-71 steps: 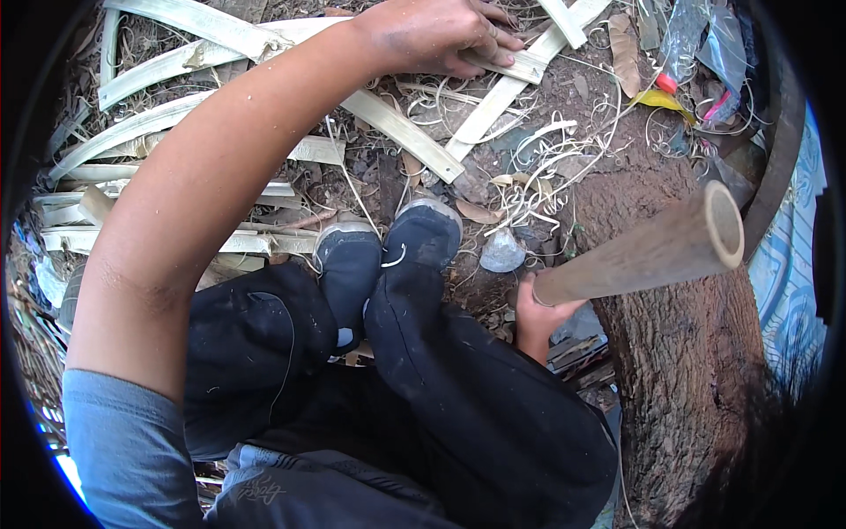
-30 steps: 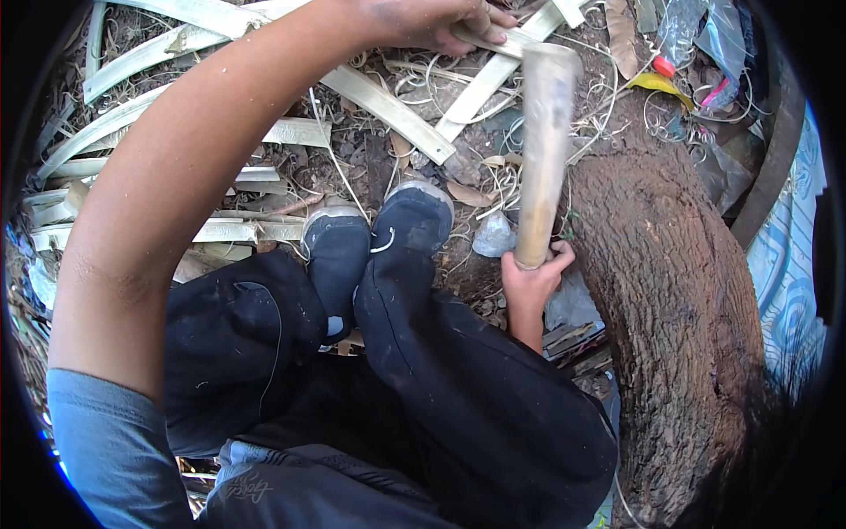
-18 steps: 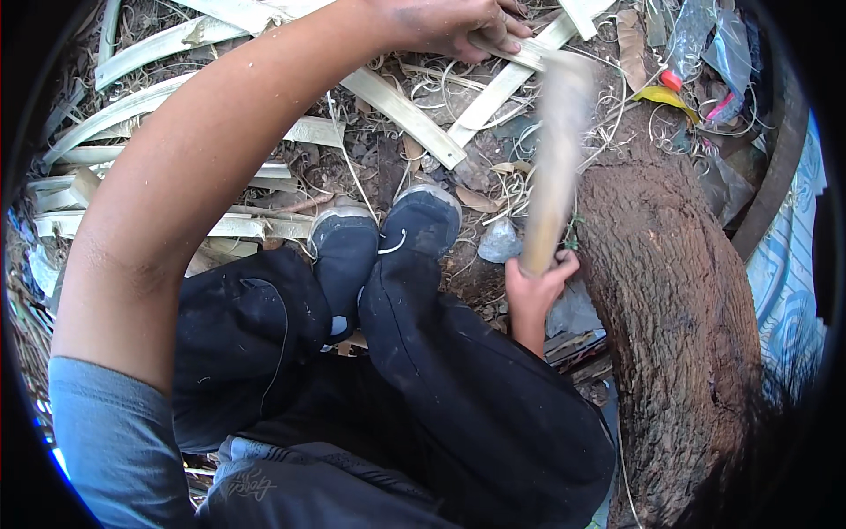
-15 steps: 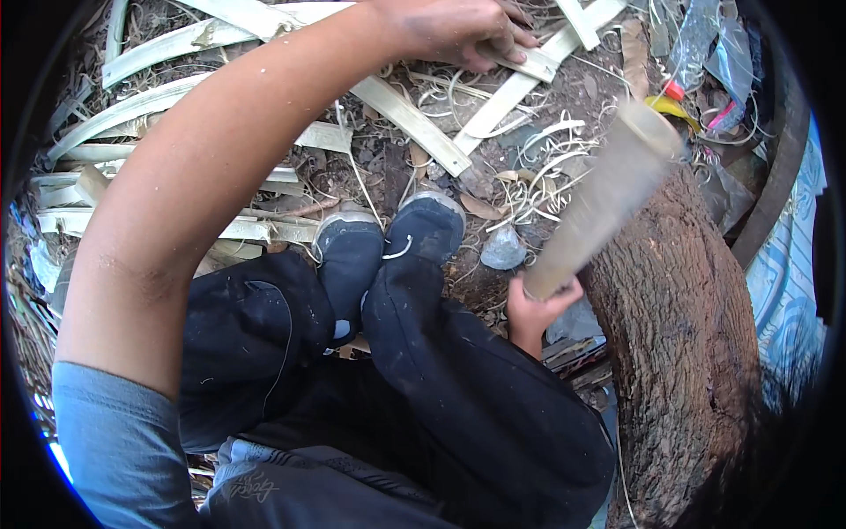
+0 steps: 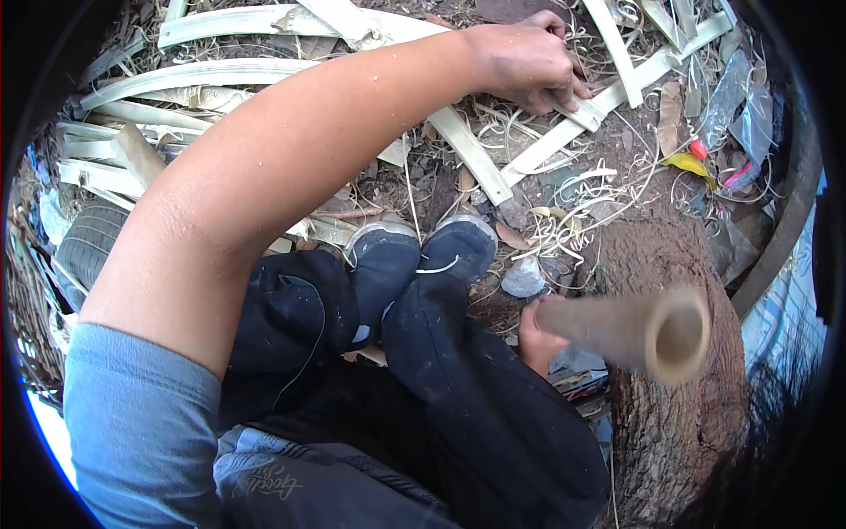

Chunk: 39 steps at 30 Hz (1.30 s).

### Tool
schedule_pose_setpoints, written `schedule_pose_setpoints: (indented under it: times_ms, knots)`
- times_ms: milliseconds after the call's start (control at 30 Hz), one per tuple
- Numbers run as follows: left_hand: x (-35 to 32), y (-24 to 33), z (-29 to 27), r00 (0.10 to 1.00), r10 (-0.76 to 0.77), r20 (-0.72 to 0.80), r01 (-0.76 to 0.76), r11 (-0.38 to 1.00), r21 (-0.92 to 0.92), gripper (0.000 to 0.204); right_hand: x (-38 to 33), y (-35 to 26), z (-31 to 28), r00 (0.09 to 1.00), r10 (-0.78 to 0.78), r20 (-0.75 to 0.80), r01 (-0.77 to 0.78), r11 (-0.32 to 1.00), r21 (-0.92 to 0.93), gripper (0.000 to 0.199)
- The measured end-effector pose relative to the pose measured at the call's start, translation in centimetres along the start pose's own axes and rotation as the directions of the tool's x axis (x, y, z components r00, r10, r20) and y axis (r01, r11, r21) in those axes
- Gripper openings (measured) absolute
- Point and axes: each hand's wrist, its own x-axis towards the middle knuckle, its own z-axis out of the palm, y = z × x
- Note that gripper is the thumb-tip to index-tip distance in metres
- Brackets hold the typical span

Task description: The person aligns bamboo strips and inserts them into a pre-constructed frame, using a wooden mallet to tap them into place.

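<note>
My left hand (image 5: 533, 70) reaches across to the top of the view. Its fingers are closed on the end of a short pale bamboo strip (image 5: 577, 113), which lies over a longer bamboo slat (image 5: 551, 150). Low on the right, my right hand (image 5: 535, 339) grips the narrow end of a thick bamboo tube (image 5: 608, 326). The tube is smeared by motion and points right, its hollow round end over a rough-barked log (image 5: 665, 423). My right fingers are partly hidden behind the tube.
Pale split bamboo slats (image 5: 220, 75) lie across the ground at upper left, near a dark tyre (image 5: 92, 242). Curly bamboo shavings (image 5: 582, 207) and a greyish lump (image 5: 523, 278) lie beyond my shoes (image 5: 458, 247). Plastic scraps (image 5: 727, 93) litter the upper right.
The bamboo tube has swung from pointing up and right to pointing right, over the log. My left hand stays on the strip. The whole view has shifted slightly.
</note>
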Motion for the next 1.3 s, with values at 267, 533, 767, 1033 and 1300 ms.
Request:
schedule_pose_setpoints:
  times_ms: [267, 533, 767, 1033, 1300]
  knots:
    - [-0.5, 0.1, -0.1, 1.0, 0.006, -0.018, -0.006, 1.0, -0.007, 0.036, 1.3, -0.2, 0.0, 0.959, 0.281, 0.05, -0.265, 0.942, -0.207, 0.063]
    - [-0.5, -0.1, -1.9, 0.997, 0.064, -0.053, -0.065, 0.998, -0.018, 0.011, 2.2, -1.0, 1.2, 0.955, 0.296, 0.028, -0.29, 0.947, -0.134, 0.064]
    - [-0.1, -0.4, -1.4, 0.992, 0.095, -0.08, -0.093, 0.995, 0.031, 0.021, 1.4, 0.3, -0.9, 0.998, -0.008, 0.064, 0.008, 1.0, -0.006, 0.069]
    - [-0.2, -0.8, -1.3, 0.998, 0.062, -0.033, -0.062, 0.998, -0.025, 0.022, 0.6, -0.7, -0.2, 0.958, 0.23, -0.172, -0.179, 0.946, 0.272, 0.062]
    - [0.1, -0.3, -1.1, 0.996, -0.002, 0.09, 0.008, 0.998, -0.066, 0.019, 1.0, -0.9, -0.6, 0.994, 0.103, -0.034, -0.104, 0.994, -0.026, 0.062]
